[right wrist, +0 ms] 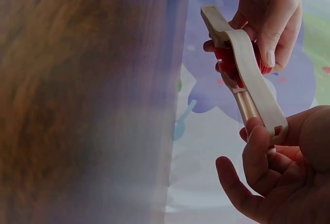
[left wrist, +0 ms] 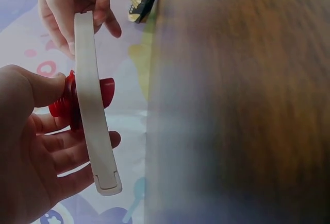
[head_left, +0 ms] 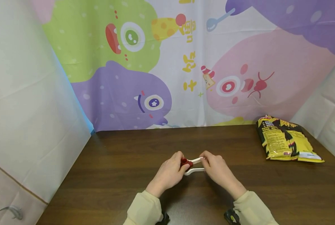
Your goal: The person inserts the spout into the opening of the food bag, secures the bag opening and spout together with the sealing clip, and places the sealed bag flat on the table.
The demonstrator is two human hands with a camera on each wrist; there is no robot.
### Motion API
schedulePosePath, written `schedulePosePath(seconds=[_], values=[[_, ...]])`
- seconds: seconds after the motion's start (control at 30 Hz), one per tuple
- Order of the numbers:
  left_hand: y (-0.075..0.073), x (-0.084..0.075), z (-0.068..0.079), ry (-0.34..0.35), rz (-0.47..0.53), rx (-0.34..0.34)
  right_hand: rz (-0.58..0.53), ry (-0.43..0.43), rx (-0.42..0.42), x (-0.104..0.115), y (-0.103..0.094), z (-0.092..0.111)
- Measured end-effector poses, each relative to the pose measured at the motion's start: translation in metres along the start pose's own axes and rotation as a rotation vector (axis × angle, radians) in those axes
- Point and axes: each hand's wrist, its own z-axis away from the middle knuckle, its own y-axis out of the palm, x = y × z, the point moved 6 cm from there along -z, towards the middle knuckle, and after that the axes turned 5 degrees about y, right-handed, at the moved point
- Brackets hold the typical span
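Note:
A white bag clip [head_left: 195, 170] with a red spout [head_left: 186, 162] is held between both hands above the brown table. In the head view its two white arms stand apart at the middle. My left hand [head_left: 167, 173] grips it at the red spout, with the thumb on the red part [left wrist: 64, 98] in the left wrist view. The right hand [head_left: 219, 170] pinches the clip's other end, thumb and fingertips at the white arms [right wrist: 252, 74]. Some right fingers [right wrist: 237, 183] stick out loosely away from the clip.
A yellow and black snack bag [head_left: 287, 140] lies at the table's [head_left: 128, 147] back right. Behind the table hangs a cloth [head_left: 190, 115] printed with cartoon monsters. White cloth walls [head_left: 29, 78] stand on the left and right.

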Motion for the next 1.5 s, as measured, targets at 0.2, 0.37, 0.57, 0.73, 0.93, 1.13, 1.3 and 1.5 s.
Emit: schedulePosePath(seconds=[0.2,0.37,0.57,0.73,0.93,1.13,1.3,1.5], values=[[0.000,-0.001,0.001,0.011,-0.016,0.002,0.000,0.002,0.015,-0.001,0.002,0.001],[0.001,-0.002,0.002,0.020,-0.029,0.001,0.002,0.016,0.035,-0.002,0.004,0.002],[0.000,-0.003,0.001,0.041,-0.039,-0.004,0.016,0.010,0.030,-0.002,0.004,0.002],[0.000,-0.003,0.001,0.030,-0.043,0.015,0.022,0.008,0.038,-0.002,0.005,0.002],[0.002,-0.003,0.002,0.023,-0.055,0.030,0.028,0.013,0.046,-0.004,0.006,0.003],[0.002,-0.003,0.002,0.034,-0.068,0.038,0.061,-0.009,0.058,-0.004,0.007,0.002],[0.003,-0.003,0.002,0.037,-0.081,0.057,0.091,0.007,0.095,-0.005,0.010,0.002],[0.003,-0.005,0.001,0.040,-0.086,0.066,0.120,0.053,0.158,-0.010,0.014,0.002]])
